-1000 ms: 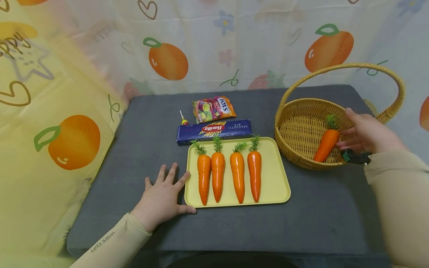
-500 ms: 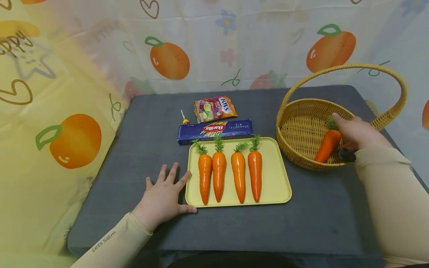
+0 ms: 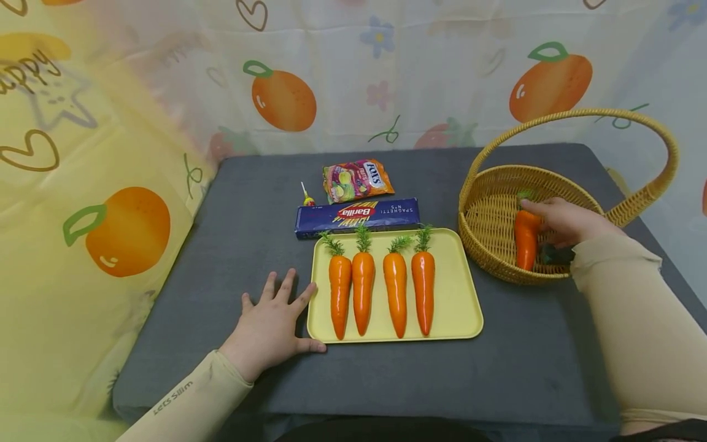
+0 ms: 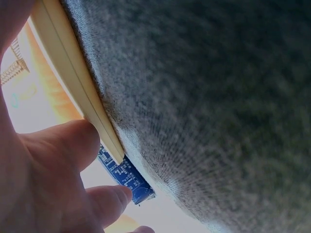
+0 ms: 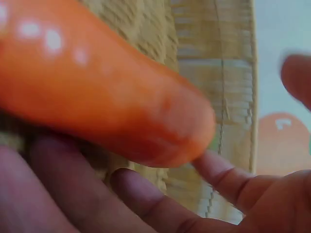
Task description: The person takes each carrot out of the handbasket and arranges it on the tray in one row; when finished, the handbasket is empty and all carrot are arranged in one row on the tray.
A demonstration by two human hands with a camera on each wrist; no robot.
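Observation:
My left hand (image 3: 265, 331) lies spread on the table, its fingertips at the left rim of the yellow tray (image 3: 455, 288). Several orange carrots (image 3: 363, 294) with green tops lie side by side on that tray. In the left wrist view the fingers (image 4: 73, 141) meet the tray's edge (image 4: 82, 87). Inside the wicker basket (image 3: 491, 227), my right hand (image 3: 569, 221) is at a single carrot (image 3: 526, 242). The right wrist view shows fingers (image 5: 141, 194) along this carrot (image 5: 121, 97), one fingertip touching its thick end, while the thumb stands apart.
Behind the tray lie a blue spaghetti box (image 3: 359, 217), a candy bag (image 3: 359, 180) and a small lollipop (image 3: 307, 196). The basket's tall handle (image 3: 585, 113) arches over the right hand. A patterned cloth (image 3: 342, 73) hangs behind the grey table (image 3: 221, 245).
My right hand has moved left, further into the basket, over the carrot. The carrot has shifted slightly left and turned more upright in the head view. My left hand stays put.

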